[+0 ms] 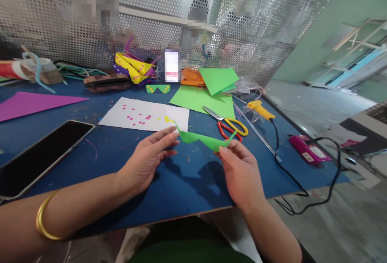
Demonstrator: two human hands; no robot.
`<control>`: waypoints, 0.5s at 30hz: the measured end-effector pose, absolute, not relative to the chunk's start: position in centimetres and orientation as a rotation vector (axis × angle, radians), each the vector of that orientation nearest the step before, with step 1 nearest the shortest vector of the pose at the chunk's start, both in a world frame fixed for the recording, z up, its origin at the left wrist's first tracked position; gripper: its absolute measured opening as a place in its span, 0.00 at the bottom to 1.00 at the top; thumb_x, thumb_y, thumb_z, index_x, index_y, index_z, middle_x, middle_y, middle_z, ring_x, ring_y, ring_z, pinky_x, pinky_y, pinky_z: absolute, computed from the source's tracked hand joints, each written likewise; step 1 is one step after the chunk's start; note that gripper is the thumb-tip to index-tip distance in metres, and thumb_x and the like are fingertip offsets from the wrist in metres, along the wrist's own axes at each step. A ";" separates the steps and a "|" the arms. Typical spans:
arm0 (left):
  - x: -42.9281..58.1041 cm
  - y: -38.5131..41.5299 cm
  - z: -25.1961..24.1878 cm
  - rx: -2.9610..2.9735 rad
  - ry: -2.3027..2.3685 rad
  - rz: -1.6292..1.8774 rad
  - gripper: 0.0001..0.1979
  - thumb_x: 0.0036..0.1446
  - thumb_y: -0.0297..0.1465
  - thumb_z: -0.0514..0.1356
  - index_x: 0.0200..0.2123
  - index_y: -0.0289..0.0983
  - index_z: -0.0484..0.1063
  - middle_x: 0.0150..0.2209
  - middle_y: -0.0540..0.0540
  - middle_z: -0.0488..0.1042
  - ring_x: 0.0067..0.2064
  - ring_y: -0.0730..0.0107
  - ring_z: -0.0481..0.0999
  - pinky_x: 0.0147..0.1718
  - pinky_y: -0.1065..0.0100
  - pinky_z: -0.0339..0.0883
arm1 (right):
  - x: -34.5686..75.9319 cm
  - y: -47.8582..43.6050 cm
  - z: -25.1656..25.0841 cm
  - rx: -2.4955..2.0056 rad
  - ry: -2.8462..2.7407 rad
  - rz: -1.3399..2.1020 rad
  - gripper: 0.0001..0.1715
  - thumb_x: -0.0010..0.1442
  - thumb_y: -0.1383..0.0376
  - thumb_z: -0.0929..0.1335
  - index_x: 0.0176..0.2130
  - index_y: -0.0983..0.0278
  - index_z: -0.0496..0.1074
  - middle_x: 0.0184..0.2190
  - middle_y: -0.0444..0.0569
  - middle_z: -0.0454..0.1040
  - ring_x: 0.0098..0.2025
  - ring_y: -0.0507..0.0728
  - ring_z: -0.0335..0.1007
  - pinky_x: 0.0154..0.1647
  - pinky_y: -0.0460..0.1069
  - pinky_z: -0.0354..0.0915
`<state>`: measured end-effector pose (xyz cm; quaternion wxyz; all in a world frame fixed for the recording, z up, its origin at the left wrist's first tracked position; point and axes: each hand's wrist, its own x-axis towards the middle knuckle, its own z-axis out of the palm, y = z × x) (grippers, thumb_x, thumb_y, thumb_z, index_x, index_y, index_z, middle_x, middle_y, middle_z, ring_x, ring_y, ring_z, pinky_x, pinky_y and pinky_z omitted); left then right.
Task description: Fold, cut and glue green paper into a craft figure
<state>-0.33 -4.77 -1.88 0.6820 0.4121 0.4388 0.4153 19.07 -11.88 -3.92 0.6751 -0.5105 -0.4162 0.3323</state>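
Note:
A green paper cutout [202, 139], shaped like a small mask with bent-up ends, is held above the blue table between both hands. My left hand [151, 154] pinches its left end between thumb and fingers. My right hand [240, 166] grips the right end, thumb in front. Just beyond the cutout lie scissors [225, 121] with one red and one yellow handle, partly over light green paper [192, 101]. Behind my left hand is a white sheet [151, 112] with small pink and yellow paper bits on it. A similar green mask shape [158, 89] with yellow dots rests farther back.
A yellow glue gun [261, 110] and its black cord lie right, near a pink power box [310, 149]. A large phone [48, 154] lies left, below purple paper [36, 104]. Yellow dotted paper pieces [134, 66] and a lit phone [171, 66] stand against the perforated mesh.

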 end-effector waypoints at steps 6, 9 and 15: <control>-0.8 -6.4 -1.4 1.998 0.945 0.996 0.08 0.52 0.32 0.68 0.38 0.43 0.78 0.40 0.47 0.77 0.42 0.64 0.74 0.42 0.66 0.67 | 19.1 -14.6 -3.3 -1.258 -1.655 -0.021 0.07 0.59 0.72 0.70 0.34 0.59 0.74 0.33 0.46 0.77 0.40 0.58 0.75 0.42 0.55 0.69; -1.0 -7.4 -1.7 2.442 0.582 0.874 0.07 0.58 0.29 0.63 0.40 0.44 0.78 0.39 0.46 0.78 0.41 0.63 0.75 0.43 0.64 0.67 | 18.9 -15.7 -3.7 -1.242 -1.819 -0.122 0.08 0.60 0.73 0.69 0.35 0.60 0.74 0.31 0.46 0.77 0.39 0.57 0.75 0.41 0.54 0.67; -1.1 -8.1 -2.8 2.731 0.335 0.735 0.05 0.60 0.26 0.61 0.39 0.39 0.76 0.35 0.47 0.80 0.38 0.66 0.76 0.43 0.64 0.63 | 18.4 -17.0 -4.9 -1.320 -1.972 -0.219 0.09 0.62 0.74 0.66 0.36 0.62 0.75 0.31 0.45 0.78 0.37 0.54 0.75 0.49 0.54 0.62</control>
